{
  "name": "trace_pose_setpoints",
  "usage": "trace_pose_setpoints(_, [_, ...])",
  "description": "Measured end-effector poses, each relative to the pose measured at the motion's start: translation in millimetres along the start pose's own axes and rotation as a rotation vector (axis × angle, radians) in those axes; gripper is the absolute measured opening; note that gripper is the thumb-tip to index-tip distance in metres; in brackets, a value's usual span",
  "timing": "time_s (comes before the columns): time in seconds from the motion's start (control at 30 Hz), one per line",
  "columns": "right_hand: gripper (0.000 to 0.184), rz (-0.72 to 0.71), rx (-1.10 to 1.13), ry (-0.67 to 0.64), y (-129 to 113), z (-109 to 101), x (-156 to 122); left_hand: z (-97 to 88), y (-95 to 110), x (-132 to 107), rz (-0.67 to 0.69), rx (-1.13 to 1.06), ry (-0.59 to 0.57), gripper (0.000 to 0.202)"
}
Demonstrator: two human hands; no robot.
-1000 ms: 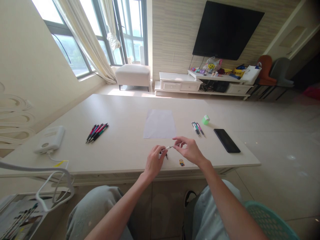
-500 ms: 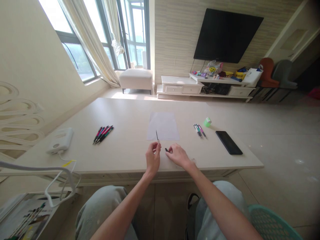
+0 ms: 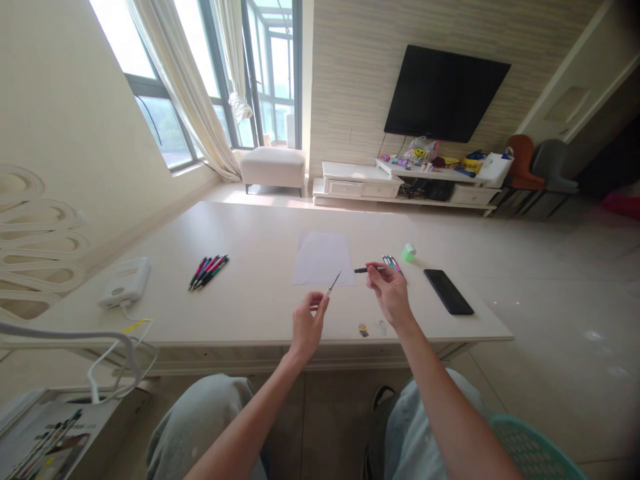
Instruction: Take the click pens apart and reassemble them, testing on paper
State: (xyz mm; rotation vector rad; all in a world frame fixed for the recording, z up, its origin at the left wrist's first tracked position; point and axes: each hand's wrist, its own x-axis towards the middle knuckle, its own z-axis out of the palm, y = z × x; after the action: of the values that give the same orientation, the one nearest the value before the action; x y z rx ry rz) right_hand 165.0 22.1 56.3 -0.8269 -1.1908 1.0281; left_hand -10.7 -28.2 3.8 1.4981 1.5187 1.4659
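My left hand [image 3: 307,325] is closed on a pen part [image 3: 328,292] with a light body; a thin dark rod, like a refill, sticks out of it up and to the right. Pinched in my right hand [image 3: 391,297] is a dark pen barrel [image 3: 361,270], its free end aimed left toward the rod's tip. The two parts are apart, both over the near side of the table. Behind them lies a white sheet of paper [image 3: 323,257]. Several pens [image 3: 393,261], partly hidden by my right hand, lie just beyond it.
Several pens [image 3: 209,271] lie bunched on the left of the table [image 3: 240,313], near a white box-shaped device [image 3: 125,281] with a cable. To the right are a green-and-white small container [image 3: 409,251] and a black phone [image 3: 449,291]. A small yellow cartoon piece [image 3: 363,330] lies by the front edge.
My right hand has moved up and right with the dark barrel, uncovering the yellow cartoon piece. The rod in my left hand now leans right instead of standing nearly straight.
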Motion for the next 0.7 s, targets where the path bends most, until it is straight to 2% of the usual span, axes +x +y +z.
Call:
trace_pose_setpoints(0.23, [0.024, -0.095, -0.198, -0.024, -18, 3, -8, 3.9, 6, -7, 0.038, 0.032, -0.068, 0.022])
trace_pose_setpoints(0.57, [0.026, -0.074, -0.337, -0.056, -22, 1, -16, 1.1, 12, -13, 0.068, 0.066, -0.094, 0.019])
trace_pose_setpoints(0.7, [0.026, -0.047, -0.353, -0.111, -26, 0, -18, -2.8, 18, -14, 0.125, 0.110, -0.104, 0.018])
